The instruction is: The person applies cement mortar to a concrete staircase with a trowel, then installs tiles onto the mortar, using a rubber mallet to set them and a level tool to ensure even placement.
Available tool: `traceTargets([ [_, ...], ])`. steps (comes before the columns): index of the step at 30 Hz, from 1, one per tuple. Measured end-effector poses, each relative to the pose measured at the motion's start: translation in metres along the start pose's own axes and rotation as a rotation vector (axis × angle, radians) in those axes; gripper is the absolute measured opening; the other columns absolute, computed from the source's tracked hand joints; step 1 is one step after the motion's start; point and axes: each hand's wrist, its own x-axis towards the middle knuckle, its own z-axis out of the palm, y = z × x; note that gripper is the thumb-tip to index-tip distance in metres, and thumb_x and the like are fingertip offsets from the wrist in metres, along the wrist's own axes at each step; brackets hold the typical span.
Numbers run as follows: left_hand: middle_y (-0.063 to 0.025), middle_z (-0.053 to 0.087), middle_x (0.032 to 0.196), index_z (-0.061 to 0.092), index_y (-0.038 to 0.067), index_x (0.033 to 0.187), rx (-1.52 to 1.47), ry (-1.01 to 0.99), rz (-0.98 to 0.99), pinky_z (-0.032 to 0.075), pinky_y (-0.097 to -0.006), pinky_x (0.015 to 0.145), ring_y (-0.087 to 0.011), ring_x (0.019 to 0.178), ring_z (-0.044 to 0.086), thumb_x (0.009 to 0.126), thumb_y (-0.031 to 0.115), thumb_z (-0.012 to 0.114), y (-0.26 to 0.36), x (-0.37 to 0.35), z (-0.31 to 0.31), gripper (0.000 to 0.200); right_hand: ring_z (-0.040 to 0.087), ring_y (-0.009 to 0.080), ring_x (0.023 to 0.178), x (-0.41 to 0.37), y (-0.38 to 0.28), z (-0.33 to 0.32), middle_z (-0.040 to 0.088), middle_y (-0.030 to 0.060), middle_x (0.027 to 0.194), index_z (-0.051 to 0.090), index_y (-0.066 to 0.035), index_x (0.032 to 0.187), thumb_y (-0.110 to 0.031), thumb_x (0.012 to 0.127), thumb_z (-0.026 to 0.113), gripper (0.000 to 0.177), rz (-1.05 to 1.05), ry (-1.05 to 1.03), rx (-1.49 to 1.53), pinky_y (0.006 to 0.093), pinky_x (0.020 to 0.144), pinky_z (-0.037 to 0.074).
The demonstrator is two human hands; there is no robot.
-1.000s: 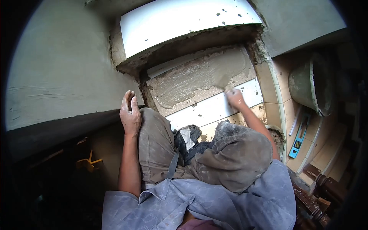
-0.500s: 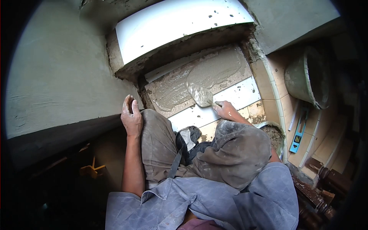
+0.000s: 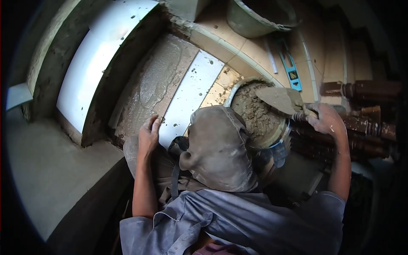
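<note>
My right hand [image 3: 327, 120] is wrapped round the handle of a trowel [image 3: 278, 98]. The trowel's mortar-smeared blade is over a bucket [image 3: 230, 98] of wet mortar [image 3: 257, 111], beside my right knee. My left hand [image 3: 149, 132] is raised above my left knee, its fingers partly spread and nothing in it. Beyond that hand lies a bed of spread mortar [image 3: 159, 76] on the step. A white tile strip [image 3: 191, 91], spotted with mortar, runs along the bed's near edge.
A white slab [image 3: 91, 63] tops the higher step at left. An empty-looking large bucket [image 3: 248, 21] stands on tan tiles at the top. A blue spirit level [image 3: 290, 68] lies on the tiled steps, and dark turned wooden posts [image 3: 361, 123] lie at right.
My right hand has carried the trowel from the mortar bed rightward to the mortar bucket. My view has turned to the right. My left hand stays raised near my left knee.
</note>
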Motion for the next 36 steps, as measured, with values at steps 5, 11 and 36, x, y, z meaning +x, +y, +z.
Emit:
traceTargets([
  [5,-0.0212,0.066,0.115,0.059,-0.005,0.122,-0.070,-0.283,0.074,0.046,-0.0334,0.094,-0.0251,0.108,0.063,0.097,0.025,0.054,0.029,0.016,0.060,0.039,0.064,0.0417,0.090,0.029,0.015,0.095,0.066,0.0241,0.096,0.066,-0.002,0.094,-0.025,0.078,0.060,0.030,0.179,-0.236,-0.137,0.0485,0.081,0.052],
  [11,-0.0147,0.067,0.109,0.056,-0.006,0.124,-0.130,-0.377,-0.034,0.048,-0.0302,0.087,-0.0191,0.099,0.063,0.097,0.024,0.055,0.004,0.021,0.071,0.041,0.060,0.0327,0.056,0.057,0.033,0.219,0.063,0.0174,0.068,0.065,0.003,0.095,-0.025,0.085,0.061,0.030,-0.010,-0.043,0.477,0.0429,0.054,0.051],
  [36,-0.0099,0.067,0.099,0.057,-0.008,0.121,-0.421,0.085,-0.006,0.050,-0.0259,0.077,-0.0145,0.089,0.064,0.097,0.019,0.055,-0.002,0.043,0.007,0.036,0.052,0.0132,0.045,-0.050,-0.011,0.240,0.057,0.0052,0.063,0.063,-0.002,0.094,-0.021,0.092,0.059,0.019,0.157,-0.074,1.440,0.0284,0.041,0.042],
])
